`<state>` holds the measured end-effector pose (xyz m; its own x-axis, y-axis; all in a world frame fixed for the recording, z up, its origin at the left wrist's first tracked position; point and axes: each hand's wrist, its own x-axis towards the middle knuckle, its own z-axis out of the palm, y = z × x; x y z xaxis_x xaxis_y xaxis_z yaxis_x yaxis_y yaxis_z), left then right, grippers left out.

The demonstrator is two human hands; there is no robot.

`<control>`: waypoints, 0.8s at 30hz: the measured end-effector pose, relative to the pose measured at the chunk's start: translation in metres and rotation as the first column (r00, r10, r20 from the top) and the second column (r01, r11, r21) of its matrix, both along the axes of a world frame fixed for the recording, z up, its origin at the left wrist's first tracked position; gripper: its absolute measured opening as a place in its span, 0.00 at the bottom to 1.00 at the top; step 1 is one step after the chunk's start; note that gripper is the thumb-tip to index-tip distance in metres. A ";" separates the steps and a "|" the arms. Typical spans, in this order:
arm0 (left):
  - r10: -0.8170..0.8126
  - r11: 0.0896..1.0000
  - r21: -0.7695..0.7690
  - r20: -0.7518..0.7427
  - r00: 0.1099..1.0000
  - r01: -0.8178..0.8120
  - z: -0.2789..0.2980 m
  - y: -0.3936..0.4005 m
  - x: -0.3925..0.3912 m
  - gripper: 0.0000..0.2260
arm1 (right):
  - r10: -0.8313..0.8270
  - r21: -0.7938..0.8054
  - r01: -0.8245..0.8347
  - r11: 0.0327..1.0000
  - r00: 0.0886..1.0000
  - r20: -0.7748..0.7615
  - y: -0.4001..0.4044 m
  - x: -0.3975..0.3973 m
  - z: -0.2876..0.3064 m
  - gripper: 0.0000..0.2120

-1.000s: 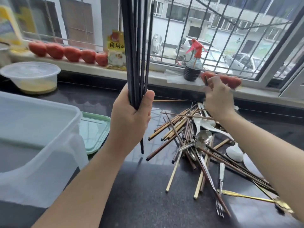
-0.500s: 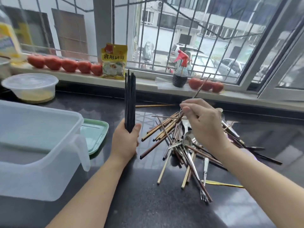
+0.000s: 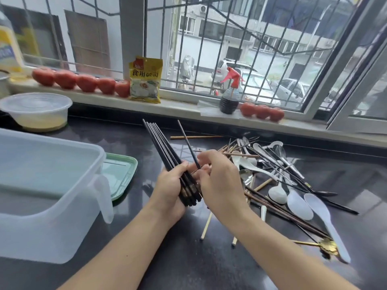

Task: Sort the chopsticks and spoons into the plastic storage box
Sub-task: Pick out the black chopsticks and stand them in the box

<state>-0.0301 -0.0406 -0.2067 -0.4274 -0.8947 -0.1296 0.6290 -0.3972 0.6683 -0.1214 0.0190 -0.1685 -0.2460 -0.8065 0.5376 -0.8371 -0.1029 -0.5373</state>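
My left hand (image 3: 170, 188) grips a bundle of several black chopsticks (image 3: 162, 143), tilted with the tips pointing up and to the left. My right hand (image 3: 217, 181) pinches a single black chopstick (image 3: 186, 141) right beside the bundle. To the right on the dark counter lies a mixed pile of wooden chopsticks (image 3: 266, 183), metal spoons (image 3: 246, 175) and white plastic spoons (image 3: 299, 203). The translucent plastic storage box (image 3: 52, 208) stands at the left, apart from both hands.
A green lid (image 3: 121, 174) lies behind the box. A lidded round container (image 3: 37, 110) sits at the back left. The windowsill carries tomatoes (image 3: 85, 82), a yellow packet (image 3: 145, 80) and a spray bottle (image 3: 229, 95). A gold fork (image 3: 314, 244) lies at the right front.
My left hand has tilted the black bundle from upright to leaning left. My right hand has lifted one black chopstick out of the pile and brought it over to the bundle.
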 end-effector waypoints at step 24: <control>0.106 0.956 -0.291 0.273 0.956 -0.023 0.047 0.089 -0.118 0.13 | 0.026 0.004 -0.122 0.993 0.237 0.971 0.083 -0.063 0.010 0.20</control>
<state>-0.1484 0.0481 -0.1601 -0.3505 -0.9362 0.0251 0.4157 -0.1315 0.9000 -0.1846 0.1016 -0.1587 -0.4781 -0.8709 -0.1136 0.3321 -0.0595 -0.9414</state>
